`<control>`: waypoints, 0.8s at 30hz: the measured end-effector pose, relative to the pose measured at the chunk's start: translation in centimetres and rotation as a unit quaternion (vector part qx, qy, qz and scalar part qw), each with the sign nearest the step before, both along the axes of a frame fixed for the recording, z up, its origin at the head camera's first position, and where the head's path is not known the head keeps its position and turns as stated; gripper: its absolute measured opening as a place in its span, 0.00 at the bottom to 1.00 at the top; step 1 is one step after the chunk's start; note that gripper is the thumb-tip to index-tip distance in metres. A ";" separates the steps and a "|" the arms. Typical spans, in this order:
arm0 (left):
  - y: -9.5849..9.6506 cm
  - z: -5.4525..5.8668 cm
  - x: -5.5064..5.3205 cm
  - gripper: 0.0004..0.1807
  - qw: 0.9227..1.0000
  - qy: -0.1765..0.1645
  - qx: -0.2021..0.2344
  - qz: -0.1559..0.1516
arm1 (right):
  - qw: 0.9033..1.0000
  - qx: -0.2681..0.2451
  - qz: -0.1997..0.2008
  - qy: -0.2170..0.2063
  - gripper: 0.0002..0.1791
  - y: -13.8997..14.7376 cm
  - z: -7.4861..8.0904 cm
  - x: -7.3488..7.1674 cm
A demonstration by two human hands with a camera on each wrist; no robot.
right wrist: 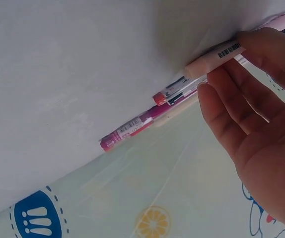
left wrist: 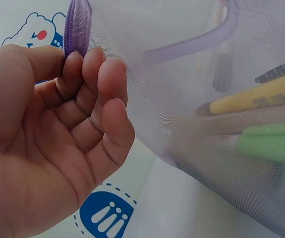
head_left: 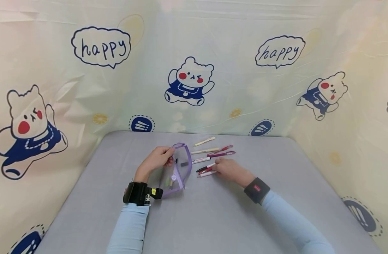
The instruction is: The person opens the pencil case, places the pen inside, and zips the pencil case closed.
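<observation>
My left hand (head_left: 157,157) pinches the purple zipper edge (left wrist: 77,27) of a see-through mesh pencil pouch (head_left: 180,181), holding its mouth spread. Through the mesh, the left wrist view shows a yellow pen (left wrist: 254,94) and a green-capped pen (left wrist: 271,141) inside. My right hand (head_left: 231,171) is at the near end of the loose pens, thumb and fingertips pinching a pale pink pen (right wrist: 209,63) with a barcode on its barrel. Close beside that pen lie a red pen (head_left: 205,170) and a black-tipped pen (head_left: 204,168).
Farther back on the grey table (head_left: 124,144) lie a cream pen (head_left: 204,141), another cream pen (head_left: 204,151), a magenta pen (head_left: 222,154) and a red-ended pen (head_left: 227,147). A white marker with a grey cap (head_left: 200,160) points toward the pouch. Printed cloth (head_left: 232,88) hangs behind the table.
</observation>
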State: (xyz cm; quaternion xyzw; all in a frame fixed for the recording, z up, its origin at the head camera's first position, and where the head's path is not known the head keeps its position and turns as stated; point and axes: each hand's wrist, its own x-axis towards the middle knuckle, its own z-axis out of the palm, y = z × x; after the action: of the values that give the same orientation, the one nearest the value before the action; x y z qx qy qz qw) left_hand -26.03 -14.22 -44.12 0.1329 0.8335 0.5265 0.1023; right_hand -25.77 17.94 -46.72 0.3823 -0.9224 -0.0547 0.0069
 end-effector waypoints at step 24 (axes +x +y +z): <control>-0.1 0.3 0.0 0.21 1.000 0.002 -0.004 0.001 | 0.970 -0.105 -0.080 -0.203 0.05 0.1 1.5 -0.5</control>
State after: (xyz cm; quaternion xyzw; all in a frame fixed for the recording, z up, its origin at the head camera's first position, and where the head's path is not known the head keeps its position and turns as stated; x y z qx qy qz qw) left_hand -26.00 -14.32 -43.87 0.1331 0.8358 0.5232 0.1004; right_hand -26.24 18.02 -45.24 0.3072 -0.9327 0.1212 -0.1447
